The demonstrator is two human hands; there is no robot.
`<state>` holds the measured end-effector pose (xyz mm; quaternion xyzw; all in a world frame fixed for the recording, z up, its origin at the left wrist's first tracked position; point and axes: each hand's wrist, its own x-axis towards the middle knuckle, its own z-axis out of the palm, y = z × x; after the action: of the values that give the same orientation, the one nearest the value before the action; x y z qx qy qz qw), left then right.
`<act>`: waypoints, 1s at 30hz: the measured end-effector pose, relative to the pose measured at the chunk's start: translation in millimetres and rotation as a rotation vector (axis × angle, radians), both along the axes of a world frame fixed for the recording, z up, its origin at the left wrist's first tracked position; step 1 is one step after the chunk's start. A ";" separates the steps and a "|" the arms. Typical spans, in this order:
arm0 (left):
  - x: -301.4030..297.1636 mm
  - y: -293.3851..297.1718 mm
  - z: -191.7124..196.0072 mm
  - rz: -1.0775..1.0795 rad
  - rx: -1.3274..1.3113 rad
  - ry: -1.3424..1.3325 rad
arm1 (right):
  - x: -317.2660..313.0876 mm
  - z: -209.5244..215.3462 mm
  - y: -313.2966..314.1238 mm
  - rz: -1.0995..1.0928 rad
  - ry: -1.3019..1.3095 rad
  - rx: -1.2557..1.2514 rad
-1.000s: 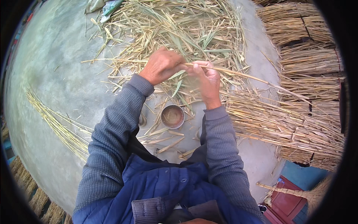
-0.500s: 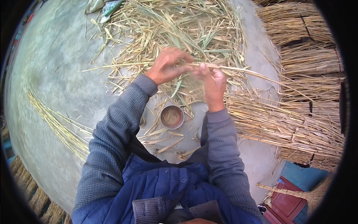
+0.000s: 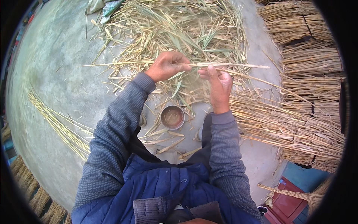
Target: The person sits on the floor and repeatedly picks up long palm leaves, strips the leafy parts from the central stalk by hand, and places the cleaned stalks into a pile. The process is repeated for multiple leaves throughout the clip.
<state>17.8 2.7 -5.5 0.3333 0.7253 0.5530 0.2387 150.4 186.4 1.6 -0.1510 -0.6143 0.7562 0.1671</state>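
My left hand [image 3: 167, 65] and my right hand [image 3: 217, 84] both grip one long dry reed stalk [image 3: 238, 65] that runs roughly level, from far left of the left hand to past the right hand. The hands are a short gap apart above a loose heap of straw and leaves [image 3: 179, 30]. Below them, between my forearms, a small round metal bowl [image 3: 172, 117] stands on the concrete ground.
Tied bundles of reeds [image 3: 309, 63] lie in rows at the right. A thin line of stalks [image 3: 56, 123] runs along the ground at left. A red box [image 3: 287, 201] and a broom [image 3: 298, 195] sit at lower right. More bundles [image 3: 26, 186] lie at lower left.
Both hands have moved up and slightly apart along the stalk. The stalk has shifted from sloping down to the right to lying nearly level.
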 end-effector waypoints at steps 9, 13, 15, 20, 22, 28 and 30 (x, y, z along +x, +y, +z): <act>4.8 3.8 3.2 0.080 0.122 -0.395 | 1.2 2.8 0.7 0.066 0.008 0.014; -3.3 1.7 -2.7 0.180 0.142 -0.429 | 2.3 -0.6 0.6 0.080 0.068 0.036; -8.0 -2.4 -6.1 0.152 0.038 -0.311 | 1.0 -2.9 1.3 0.090 0.053 0.022; -27.2 -29.8 -11.2 0.209 -0.095 -0.103 | -1.5 -3.4 13.4 0.001 0.058 0.017; -35.7 -40.9 -15.1 0.051 -0.151 -0.165 | -2.4 -3.1 19.8 -0.025 0.066 0.000; -38.6 -43.5 -33.4 -0.038 -0.080 -0.133 | -4.9 -4.8 25.6 -0.060 0.058 -0.026; -37.9 -40.0 -36.3 -0.039 -0.061 -0.101 | -5.1 -5.2 25.3 -0.065 0.056 -0.030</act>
<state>-20.1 -37.4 -41.8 0.3114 0.7223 0.5421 0.2959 145.4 211.7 -3.5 -0.1520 -0.5929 0.7634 0.2065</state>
